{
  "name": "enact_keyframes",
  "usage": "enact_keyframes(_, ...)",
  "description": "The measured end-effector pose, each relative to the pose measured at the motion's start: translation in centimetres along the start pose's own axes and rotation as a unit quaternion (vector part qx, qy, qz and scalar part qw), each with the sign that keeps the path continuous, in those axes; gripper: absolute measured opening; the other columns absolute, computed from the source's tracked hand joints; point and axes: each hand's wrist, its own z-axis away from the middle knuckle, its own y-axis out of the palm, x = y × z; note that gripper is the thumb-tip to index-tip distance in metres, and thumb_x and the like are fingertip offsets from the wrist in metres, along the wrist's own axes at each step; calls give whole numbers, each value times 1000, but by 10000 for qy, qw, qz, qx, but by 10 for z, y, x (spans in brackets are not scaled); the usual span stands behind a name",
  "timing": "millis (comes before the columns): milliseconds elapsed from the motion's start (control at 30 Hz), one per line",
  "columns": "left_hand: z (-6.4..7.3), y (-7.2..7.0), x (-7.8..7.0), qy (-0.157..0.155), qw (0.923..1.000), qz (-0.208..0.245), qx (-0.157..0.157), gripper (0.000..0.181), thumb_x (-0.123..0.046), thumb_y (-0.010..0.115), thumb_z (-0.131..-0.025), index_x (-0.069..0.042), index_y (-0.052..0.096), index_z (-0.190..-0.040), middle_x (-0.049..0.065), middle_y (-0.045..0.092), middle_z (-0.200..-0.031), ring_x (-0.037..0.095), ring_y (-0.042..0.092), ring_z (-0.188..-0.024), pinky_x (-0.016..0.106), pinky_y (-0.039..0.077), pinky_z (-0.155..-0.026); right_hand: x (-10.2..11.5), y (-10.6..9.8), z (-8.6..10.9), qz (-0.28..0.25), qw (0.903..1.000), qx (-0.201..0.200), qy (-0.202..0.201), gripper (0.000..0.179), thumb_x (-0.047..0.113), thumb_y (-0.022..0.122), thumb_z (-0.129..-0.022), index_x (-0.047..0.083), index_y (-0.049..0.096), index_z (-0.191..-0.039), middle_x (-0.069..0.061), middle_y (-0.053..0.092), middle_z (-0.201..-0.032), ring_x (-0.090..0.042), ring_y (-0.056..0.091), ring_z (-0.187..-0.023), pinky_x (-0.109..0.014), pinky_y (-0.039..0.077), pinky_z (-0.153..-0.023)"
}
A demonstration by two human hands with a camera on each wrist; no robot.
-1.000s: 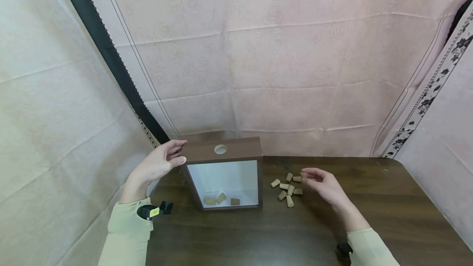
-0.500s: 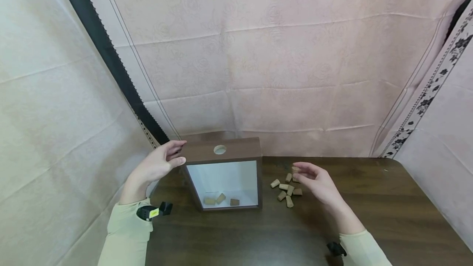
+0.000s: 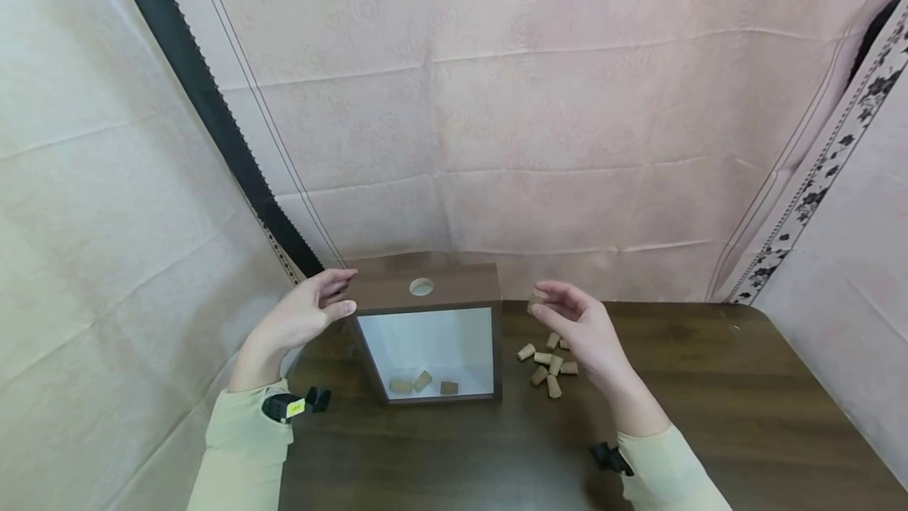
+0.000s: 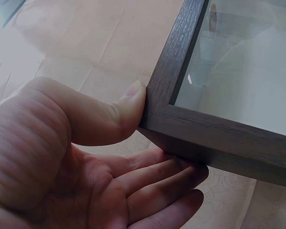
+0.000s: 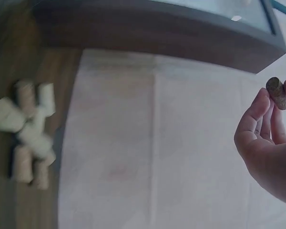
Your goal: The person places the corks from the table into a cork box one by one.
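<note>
In the head view a brown wooden box [image 3: 426,397] with a clear front and a round hole [image 3: 422,287] in its top stands on the table. Several corks [image 3: 422,381] lie inside it. The thumb and straight fingers of my left hand [image 3: 315,310] touch its upper left corner, seen closely as a dark frame edge [image 4: 195,119] in the left wrist view. Right of the box, my right hand [image 3: 578,326] pinches a cork [image 5: 279,93] between thumb and fingers, raised above the table and apart from the box. Below that hand lies a pile of corks [image 3: 556,365].
The dark wooden table [image 3: 709,385] extends right and in front of the box. Pale cloth [image 3: 553,140] hangs behind it, and another pale cloth [image 3: 106,219] hangs at the left. The box's side wall [image 5: 148,33] crosses the top of the right wrist view.
My right hand has lifted the cork away from the pile, moving left and up towards the box. My left hand stays at the box corner.
</note>
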Motion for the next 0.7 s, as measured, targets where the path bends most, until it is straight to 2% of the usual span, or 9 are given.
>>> enact_keyframes(167,0,-1,-1,0,10000,-35,6,63,-17,66,-107,-2,39,-162,26,39,-167,48,38,-152,67,35,-118,18,17,-4,-330,9990,-2,-316,42,20,81,-99,9,68,-137,-17,67,-128,-22,67,-117,-26,56,-98)
enact_keyframes(300,0,0,-1,-1,10000,-77,3,63,-18,66,-107,-2,40,-162,26,39,-166,48,38,-152,68,35,-118,31,30,-5,-518,9976,-31,-465,40,16,81,-98,7,69,-135,-14,69,-125,-24,64,-114,-27,56,-97)
enact_keyframes(500,0,0,0,19,10000,-78,-15,63,-18,66,-107,-2,40,-162,26,40,-166,48,39,-152,67,35,-119,47,46,-10,-627,9954,26,-724,39,7,78,-98,2,68,-136,-9,69,-120,-24,64,-110,-26,57,-93)
enact_keyframes(700,-1,-1,0,-21,10000,-93,7,64,-18,66,-107,-1,39,-162,27,39,-166,48,38,-152,67,35,-119,57,60,-14,-464,9954,146,-831,37,7,78,-98,7,71,-134,-10,71,-119,-25,64,-110,-28,56,-95)
